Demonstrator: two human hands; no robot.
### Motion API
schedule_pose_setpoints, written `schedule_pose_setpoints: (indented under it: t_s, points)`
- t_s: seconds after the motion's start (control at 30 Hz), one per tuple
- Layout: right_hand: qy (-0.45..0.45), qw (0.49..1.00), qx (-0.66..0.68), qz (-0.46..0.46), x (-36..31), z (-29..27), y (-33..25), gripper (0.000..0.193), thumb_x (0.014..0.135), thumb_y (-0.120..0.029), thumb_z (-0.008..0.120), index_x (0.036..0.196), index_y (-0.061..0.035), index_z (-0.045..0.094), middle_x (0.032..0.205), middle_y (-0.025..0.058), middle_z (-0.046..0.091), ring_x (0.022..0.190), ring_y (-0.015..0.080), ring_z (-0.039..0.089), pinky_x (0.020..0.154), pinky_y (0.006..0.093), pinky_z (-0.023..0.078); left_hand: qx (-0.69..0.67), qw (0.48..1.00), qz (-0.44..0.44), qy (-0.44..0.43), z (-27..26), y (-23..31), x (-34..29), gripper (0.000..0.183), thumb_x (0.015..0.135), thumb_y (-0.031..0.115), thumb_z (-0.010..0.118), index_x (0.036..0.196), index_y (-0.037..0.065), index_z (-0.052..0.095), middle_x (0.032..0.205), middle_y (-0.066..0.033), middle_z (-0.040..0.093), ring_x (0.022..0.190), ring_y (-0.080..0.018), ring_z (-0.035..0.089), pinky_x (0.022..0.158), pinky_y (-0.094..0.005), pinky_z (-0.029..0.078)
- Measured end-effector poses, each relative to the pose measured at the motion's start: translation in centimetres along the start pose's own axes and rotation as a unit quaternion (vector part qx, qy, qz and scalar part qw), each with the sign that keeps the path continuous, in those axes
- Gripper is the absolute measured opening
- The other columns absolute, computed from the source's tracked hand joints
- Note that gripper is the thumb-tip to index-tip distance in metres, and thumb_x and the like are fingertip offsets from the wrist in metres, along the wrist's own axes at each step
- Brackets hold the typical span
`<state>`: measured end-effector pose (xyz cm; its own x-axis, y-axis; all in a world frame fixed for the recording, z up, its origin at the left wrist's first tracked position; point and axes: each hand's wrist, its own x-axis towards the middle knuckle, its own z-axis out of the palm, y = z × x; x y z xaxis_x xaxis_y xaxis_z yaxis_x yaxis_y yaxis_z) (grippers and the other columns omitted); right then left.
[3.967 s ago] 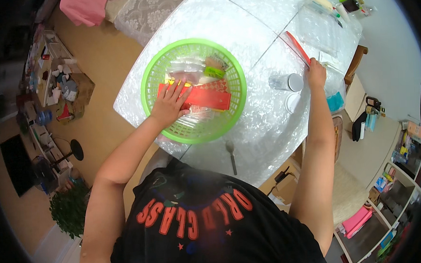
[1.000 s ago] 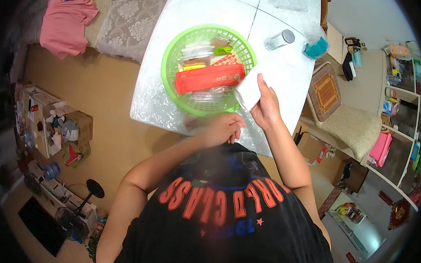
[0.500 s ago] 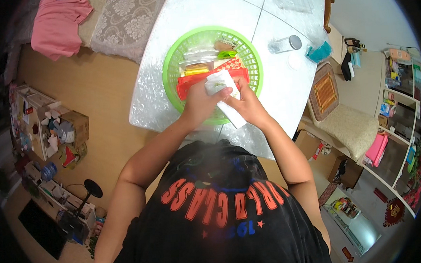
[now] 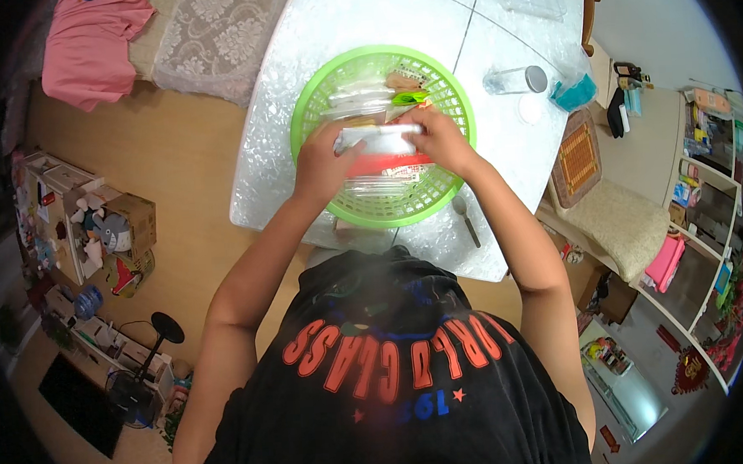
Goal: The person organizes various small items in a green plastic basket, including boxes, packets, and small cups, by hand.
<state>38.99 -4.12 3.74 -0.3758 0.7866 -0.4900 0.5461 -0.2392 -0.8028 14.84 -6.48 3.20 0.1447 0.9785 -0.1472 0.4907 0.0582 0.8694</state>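
A white packet (image 4: 377,138), blurred by motion, lies crosswise between my hands inside a round green plastic basket (image 4: 381,50). My left hand (image 4: 323,160) is closed on its left end, and my right hand (image 4: 446,140) grips the other end. Beneath it a red packet (image 4: 385,162) shows in part. Clear plastic packets (image 4: 357,94) stand in a row at the basket's far side, beside a bright green packet (image 4: 411,98). More flat clear packets (image 4: 377,185) lie at the near side. My fingertips are partly hidden or smeared.
The basket rests on a white table (image 4: 267,170) under clear plastic sheeting. Right of it are a spoon (image 4: 467,221), a clear jar (image 4: 511,81) lying on its side, a white disc (image 4: 533,108) and a teal packet (image 4: 574,93). A cushioned chair (image 4: 609,198) stands at the right.
The white packet has gone from tilted over the basket's near rim to level and farther in. My hands have moved apart to its ends. The spoon has come into sight.
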Motion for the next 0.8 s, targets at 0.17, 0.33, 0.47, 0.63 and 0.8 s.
schedule_pose_setpoints:
  t_s: [0.17,0.33,0.47,0.63,0.8]
  points:
    - [0.204,0.967,-0.154,0.005,3.6,1.4,0.2,0.022,0.08,0.001,0.062,0.101,-0.0027,0.069,0.112,0.0203,0.065,0.093,0.0382,0.065,0.08,0.0441,0.053,0.235,0.967,0.089,0.031,1.3,-1.2,2.2,0.034,0.08,0.015,0.075,0.113,0.01,0.066,0.116,-0.011,0.059,0.108,-0.0236,0.056,0.09,-0.0418,0.047]
    - [0.311,0.942,-0.091,-0.091,4.6,2.7,0.8,0.023,0.079,0.004,0.06,0.1,-0.001,0.066,0.103,0.0215,0.067,0.092,0.0394,0.065,0.08,0.0463,0.052,0.408,0.874,0.26,0.043,2.2,-3.6,5.3,0.051,0.084,0.025,0.071,0.133,0.02,0.057,0.15,-0.0075,0.038,0.139,-0.019,0.035,0.112,-0.0456,0.03]
    - [0.301,0.947,-0.098,-0.056,4.6,3.0,2.4,0.025,0.078,0.003,0.063,0.103,0.0003,0.063,0.103,0.0244,0.065,0.089,0.0412,0.064,0.077,0.0456,0.052,0.514,0.792,0.324,-0.063,2.1,-4.1,7.2,0.076,0.086,0.041,0.066,0.152,0.023,0.033,0.16,-0.0055,0.027,0.149,-0.0191,0.022,0.122,-0.045,0.012]
    - [0.286,0.956,-0.057,-0.019,4.2,2.8,3.2,0.033,0.078,0.002,0.066,0.11,0.0012,0.06,0.102,0.0232,0.066,0.084,0.039,0.065,0.076,0.0419,0.052,0.502,0.801,0.312,-0.101,2.3,-4.3,7.8,0.08,0.085,0.042,0.066,0.153,0.019,0.031,0.161,-0.0051,0.025,0.15,-0.0201,0.02,0.122,-0.0476,0.011]
    - [0.323,0.941,0.099,0.006,1.2,2.4,2.4,0.033,0.086,-0.001,0.064,0.119,0.0007,0.06,0.089,0.0147,0.07,0.079,0.019,0.069,0.072,0.0317,0.055,0.41,0.851,0.312,-0.103,2.2,-2.8,6.7,0.075,0.084,0.035,0.067,0.151,0.021,0.037,0.161,-0.0082,0.026,0.149,-0.0227,0.023,0.12,-0.0525,0.017]
